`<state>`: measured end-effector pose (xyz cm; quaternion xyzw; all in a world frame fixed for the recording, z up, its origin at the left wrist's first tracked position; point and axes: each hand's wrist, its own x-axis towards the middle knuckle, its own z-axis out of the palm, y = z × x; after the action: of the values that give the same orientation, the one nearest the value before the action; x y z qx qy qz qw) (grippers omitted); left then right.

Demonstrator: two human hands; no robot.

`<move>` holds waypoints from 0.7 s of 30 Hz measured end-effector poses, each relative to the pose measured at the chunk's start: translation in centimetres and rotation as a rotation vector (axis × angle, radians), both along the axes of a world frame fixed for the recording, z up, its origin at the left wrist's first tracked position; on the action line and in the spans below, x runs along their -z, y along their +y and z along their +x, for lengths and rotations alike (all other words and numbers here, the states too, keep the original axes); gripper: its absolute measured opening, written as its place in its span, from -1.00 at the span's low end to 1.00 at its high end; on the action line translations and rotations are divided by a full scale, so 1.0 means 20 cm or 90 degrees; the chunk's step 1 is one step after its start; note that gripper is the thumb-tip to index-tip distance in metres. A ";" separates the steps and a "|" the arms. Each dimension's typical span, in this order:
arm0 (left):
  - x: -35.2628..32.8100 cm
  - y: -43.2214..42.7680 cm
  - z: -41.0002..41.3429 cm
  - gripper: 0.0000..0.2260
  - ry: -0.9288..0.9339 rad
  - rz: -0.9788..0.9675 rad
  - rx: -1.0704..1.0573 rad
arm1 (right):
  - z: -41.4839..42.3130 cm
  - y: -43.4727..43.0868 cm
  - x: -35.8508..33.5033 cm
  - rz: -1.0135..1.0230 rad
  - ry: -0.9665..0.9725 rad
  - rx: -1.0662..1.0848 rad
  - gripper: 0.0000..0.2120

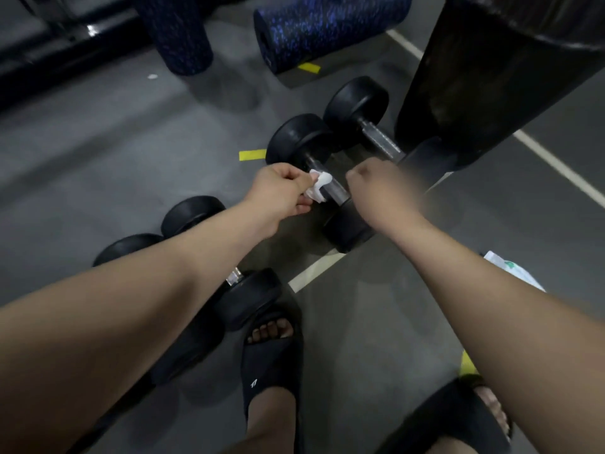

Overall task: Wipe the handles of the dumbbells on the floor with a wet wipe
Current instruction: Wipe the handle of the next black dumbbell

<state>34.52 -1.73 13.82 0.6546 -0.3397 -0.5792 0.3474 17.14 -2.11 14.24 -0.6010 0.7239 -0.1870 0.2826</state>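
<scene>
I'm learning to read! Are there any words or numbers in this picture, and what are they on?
No words or numbers can be read.
Black slipper: a small white logo, no readable letters.
White packet: green print, too blurred to read.
Dumbbells: no numbers show.

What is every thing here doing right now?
Wipe, bunched, pressed on the near dumbbell's handle.
Left grip, pinching the wipe.
Right grip, curled, blurred; hold unclear.
Near dumbbell, lying on the floor.
Far dumbbell, lying too.
Left roller, upright.
Right roller, lying.
</scene>
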 end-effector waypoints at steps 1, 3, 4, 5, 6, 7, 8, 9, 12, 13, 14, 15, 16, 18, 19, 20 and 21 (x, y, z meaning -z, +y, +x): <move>-0.08 0.02 0.01 -0.86 0.002 -0.028 0.000 | 0.02 0.03 -0.08 0.023 -0.124 -0.004 -0.71; -0.23 0.07 0.04 -0.84 0.011 -0.075 -0.003 | 0.07 0.11 -0.24 0.067 -0.309 -0.005 -0.61; -0.30 0.09 0.04 -0.83 0.013 -0.094 0.006 | 0.08 0.14 -0.30 0.075 -0.346 -0.014 -0.58; -0.35 0.09 0.04 -0.83 0.015 -0.109 0.024 | 0.09 0.16 -0.35 0.075 -0.375 -0.016 -0.57; -0.42 0.11 0.05 -0.83 0.024 -0.123 0.050 | 0.09 0.19 -0.41 0.066 -0.405 -0.013 -0.61; -0.50 0.15 0.06 -0.83 0.035 -0.129 0.081 | 0.10 0.23 -0.48 0.057 -0.443 -0.005 -0.69; -0.57 0.18 0.07 -0.86 0.049 -0.134 0.110 | 0.10 0.26 -0.55 0.048 -0.479 0.005 -0.79; -0.65 0.22 0.08 -0.92 0.058 -0.137 0.141 | 0.10 0.28 -0.62 0.041 -0.508 0.009 -0.86; -0.83 0.31 0.13 -0.93 0.017 -0.155 0.206 | 0.09 0.35 -0.80 0.049 -0.524 0.003 -0.86; -0.88 0.34 0.15 -0.91 -0.009 -0.164 0.208 | 0.09 0.37 -0.86 0.054 -0.513 -0.001 -0.84; -0.93 0.36 0.17 -0.90 -0.035 -0.169 0.199 | 0.08 0.39 -0.91 0.059 -0.503 -0.001 -0.82; -0.98 0.38 0.19 -0.89 -0.053 -0.173 0.186 | 0.08 0.41 -0.96 0.064 -0.496 0.001 -0.81; -1.03 0.40 0.22 -0.89 -0.064 -0.172 0.174 | 0.08 0.43 -1.00 0.071 -0.491 0.003 -0.80; -1.11 0.44 0.25 -0.93 -0.078 -0.162 0.180 | 0.08 0.45 -1.06 0.094 -0.460 -0.011 -0.81; -1.15 0.47 0.25 -0.94 -0.079 -0.153 0.190 | 0.09 0.46 -1.08 0.105 -0.441 -0.021 -0.82; -1.18 0.49 0.25 -0.94 -0.074 -0.145 0.196 | 0.10 0.47 -1.11 0.110 -0.428 -0.028 -0.82; -1.21 0.51 0.25 -0.93 -0.064 -0.140 0.194 | 0.11 0.47 -1.13 0.108 -0.419 -0.036 -0.82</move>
<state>39.49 8.46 38.10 0.5818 -0.5131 -0.5508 0.3081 19.36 7.35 36.91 -0.5027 0.5894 -0.3024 0.5554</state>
